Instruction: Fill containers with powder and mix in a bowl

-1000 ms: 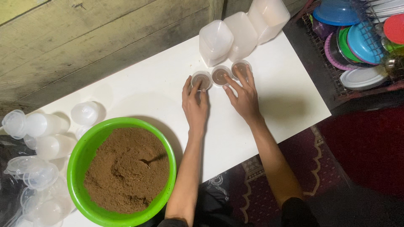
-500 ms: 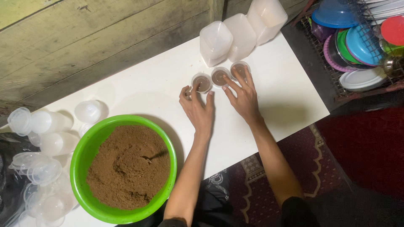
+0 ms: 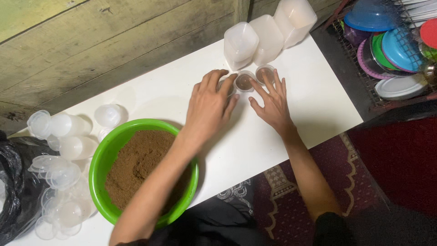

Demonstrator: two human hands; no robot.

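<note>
Three small clear cups of brown powder stand in a row on the white table (image 3: 314, 105), just in front of the stacked white containers (image 3: 268, 34). My left hand (image 3: 209, 105) lies over the leftmost cup, which is mostly hidden under its fingers. The middle cup (image 3: 244, 82) shows between my hands. My right hand (image 3: 272, 101) rests flat on the table with spread fingers, and its fingertips touch the right cup (image 3: 264, 73). A green bowl (image 3: 102, 159) of brown powder sits at the near left, partly under my left forearm.
Several empty clear cups and lids (image 3: 63, 150) lie at the table's left end beside a black plastic bag (image 3: 13, 182). A wire rack of coloured plates and lids (image 3: 391, 50) stands to the right. Wooden planks (image 3: 91, 50) back the table. A patterned rug (image 3: 291, 200) lies below.
My left hand has slid forward and now covers the leftmost cup. My right hand stays at the right cup. The view has shifted slightly.
</note>
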